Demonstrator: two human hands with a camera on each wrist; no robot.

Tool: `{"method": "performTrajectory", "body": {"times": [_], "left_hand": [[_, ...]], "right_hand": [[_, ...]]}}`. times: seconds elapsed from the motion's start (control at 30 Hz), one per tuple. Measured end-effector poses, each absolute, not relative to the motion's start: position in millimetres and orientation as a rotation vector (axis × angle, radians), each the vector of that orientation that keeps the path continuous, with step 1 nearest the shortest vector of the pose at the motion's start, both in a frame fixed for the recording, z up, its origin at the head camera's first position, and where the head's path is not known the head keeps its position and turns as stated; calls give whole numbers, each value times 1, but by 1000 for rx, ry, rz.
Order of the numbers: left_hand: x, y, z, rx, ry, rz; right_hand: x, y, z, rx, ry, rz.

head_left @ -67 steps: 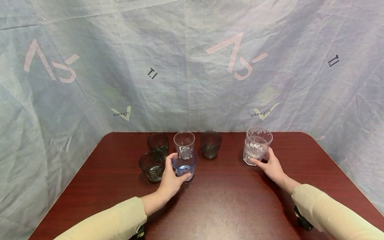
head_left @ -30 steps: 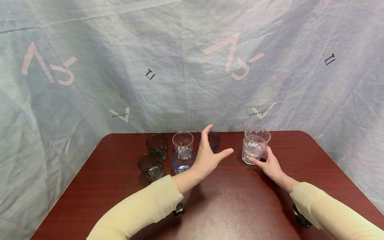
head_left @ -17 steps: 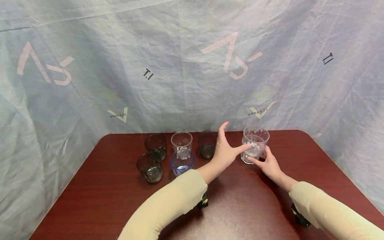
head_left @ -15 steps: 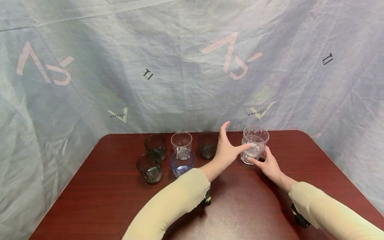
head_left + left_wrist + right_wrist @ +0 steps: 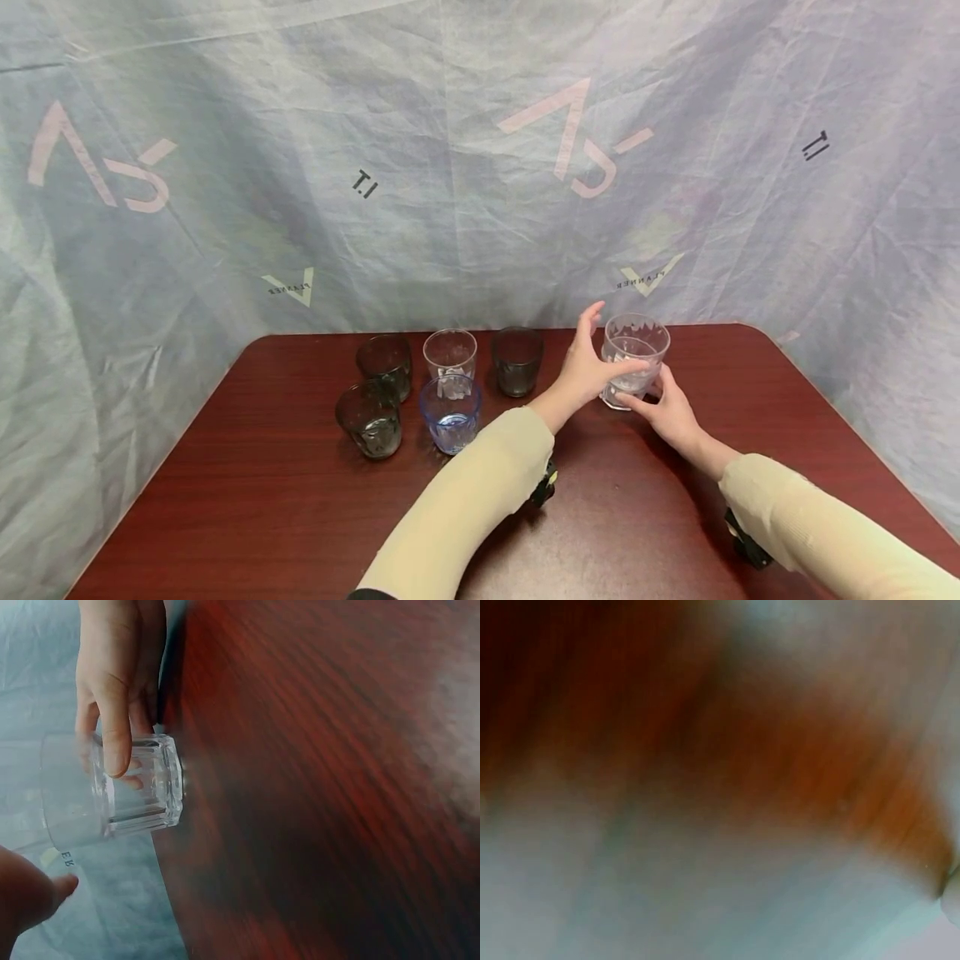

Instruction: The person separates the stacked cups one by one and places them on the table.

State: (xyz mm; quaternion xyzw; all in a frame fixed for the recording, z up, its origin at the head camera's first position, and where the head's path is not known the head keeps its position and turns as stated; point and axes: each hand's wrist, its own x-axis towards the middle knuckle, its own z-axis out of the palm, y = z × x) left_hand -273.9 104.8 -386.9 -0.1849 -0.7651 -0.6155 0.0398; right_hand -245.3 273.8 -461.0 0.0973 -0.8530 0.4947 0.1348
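Gripped low on its right side by the right hand [image 5: 670, 412], whose fingers are curled round the base, the clear stack of tumblers [image 5: 633, 358] is kept upright on the dark red table [image 5: 247, 500], at the far right of the group of glasses. From the left wrist view the same fingers [image 5: 112, 712] are seen wrapped over the faceted base of the stack [image 5: 112, 796]. The upper tumbler is met by the left hand [image 5: 588, 371] from the left: its thumb is laid across the near wall and its fingers are raised, spread, beside the rim; whether they are closed on the glass cannot be told. Further left, well apart from the stack, a blue tumbler [image 5: 450, 412] stands near, with a dark tumbler [image 5: 369, 419] just beside it on the left. Behind them a row is formed by a second dark tumbler [image 5: 385, 365], a clear tumbler [image 5: 450, 357] and a third dark tumbler [image 5: 517, 360]. A pale printed cloth [image 5: 300, 167] is hung behind the table. Only blur is given by the right wrist view.
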Motion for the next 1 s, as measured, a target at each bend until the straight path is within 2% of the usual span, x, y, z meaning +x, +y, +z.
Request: {"method": "performTrajectory", "body": {"times": [0.27,1.0], "left_hand": [[-282,107,-390,-732,-2412,-1874],[-286,108,-391,-731,-2481,-1737]], "right_hand": [[-244,274,-461,294,-2466,1454],[-246,274,-462,321,-2456,1426]]}}
